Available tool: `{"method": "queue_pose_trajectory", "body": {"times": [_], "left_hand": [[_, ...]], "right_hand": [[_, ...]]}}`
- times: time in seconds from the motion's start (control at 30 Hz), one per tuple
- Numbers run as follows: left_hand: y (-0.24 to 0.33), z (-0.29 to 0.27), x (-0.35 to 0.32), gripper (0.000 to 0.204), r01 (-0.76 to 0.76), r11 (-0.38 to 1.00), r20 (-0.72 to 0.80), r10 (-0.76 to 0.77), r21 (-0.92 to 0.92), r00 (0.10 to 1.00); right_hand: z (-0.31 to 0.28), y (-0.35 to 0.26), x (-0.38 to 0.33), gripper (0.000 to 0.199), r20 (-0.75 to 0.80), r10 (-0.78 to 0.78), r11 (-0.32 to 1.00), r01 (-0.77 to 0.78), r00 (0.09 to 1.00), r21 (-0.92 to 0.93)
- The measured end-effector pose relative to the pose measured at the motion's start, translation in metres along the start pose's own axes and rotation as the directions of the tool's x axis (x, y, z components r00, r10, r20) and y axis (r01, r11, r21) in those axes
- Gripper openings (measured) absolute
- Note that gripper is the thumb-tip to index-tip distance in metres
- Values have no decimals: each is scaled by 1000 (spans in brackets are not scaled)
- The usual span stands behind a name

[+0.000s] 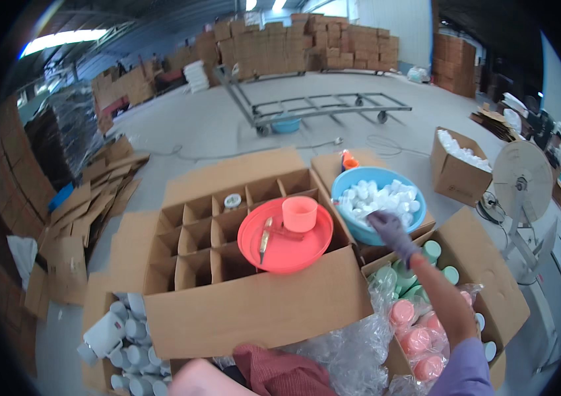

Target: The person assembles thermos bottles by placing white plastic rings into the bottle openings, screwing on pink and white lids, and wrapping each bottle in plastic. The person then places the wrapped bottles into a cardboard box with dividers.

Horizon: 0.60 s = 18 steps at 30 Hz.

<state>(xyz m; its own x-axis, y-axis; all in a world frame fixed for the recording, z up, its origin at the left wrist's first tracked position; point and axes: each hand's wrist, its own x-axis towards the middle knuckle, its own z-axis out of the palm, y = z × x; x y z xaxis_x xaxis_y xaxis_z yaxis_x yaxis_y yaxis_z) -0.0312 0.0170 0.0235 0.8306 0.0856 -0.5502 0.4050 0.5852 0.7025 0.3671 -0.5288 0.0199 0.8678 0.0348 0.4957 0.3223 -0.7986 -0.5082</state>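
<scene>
Our right hand point(389, 228), in a purple glove, reaches into the blue basin point(353, 181) and rests on the heap of white caps point(386, 198); we cannot tell whether its fingers pinch one. Left of the basin, a red tray point(294, 254) bridges the divided carton point(195, 228); on it a knife point(265, 241) lies lengthwise, tip toward us. Our left hand is unseen.

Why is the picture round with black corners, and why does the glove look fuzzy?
Head view: the fisheye lens bends straight edges and leaves a dark rim. The gloved right hand over the blue bowl looks smeared. The skylight glares white, while the cardboard box stays evenly lit.
</scene>
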Motion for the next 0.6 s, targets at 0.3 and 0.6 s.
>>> {"method": "queue_pose_trajectory", "body": {"times": [0.3, 0.6], "left_hand": [[-22, 24, 10, 14, -135, 562, -52, 161, -816, 986], [-12, 84, 9, 10, -210, 484, -54, 316, -849, 947]], "right_hand": [[49, 192, 33, 67, 264, 519, 778, -321, 813, -539], [53, 196, 42, 45, -67, 538, 747, -513, 840, -423]]}}
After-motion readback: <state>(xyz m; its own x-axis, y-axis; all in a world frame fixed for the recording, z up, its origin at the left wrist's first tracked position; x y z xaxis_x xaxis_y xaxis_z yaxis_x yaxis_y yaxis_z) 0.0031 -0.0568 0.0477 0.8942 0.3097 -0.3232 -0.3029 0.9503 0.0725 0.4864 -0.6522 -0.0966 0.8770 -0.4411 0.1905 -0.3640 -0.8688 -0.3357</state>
